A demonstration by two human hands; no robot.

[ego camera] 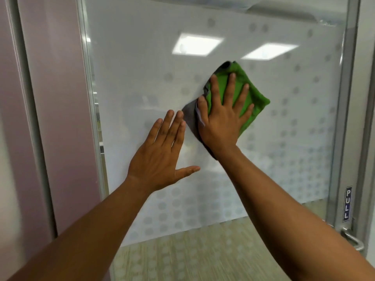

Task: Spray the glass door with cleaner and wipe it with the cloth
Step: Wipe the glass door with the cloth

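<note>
Green cloth pressed flat under splayed right hand, mid-pane on frosted glass door. Left hand beside cloth, fingers together, thumb out, holding nothing. Wiping apparently underway; no sprayer visible, lower pane likely remaining.

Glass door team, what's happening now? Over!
Right hand flat on green cloth, pressing it to glass door. Left hand open, bare. Nothing blocking.

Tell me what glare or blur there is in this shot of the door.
Head view: two ceiling-light reflections glare on the glass door, above the green cloth; edges are motion-smeared, especially the floor and left frame; the right hand and left hand stay fairly sharp; wide-angle bends the door frame.
</note>
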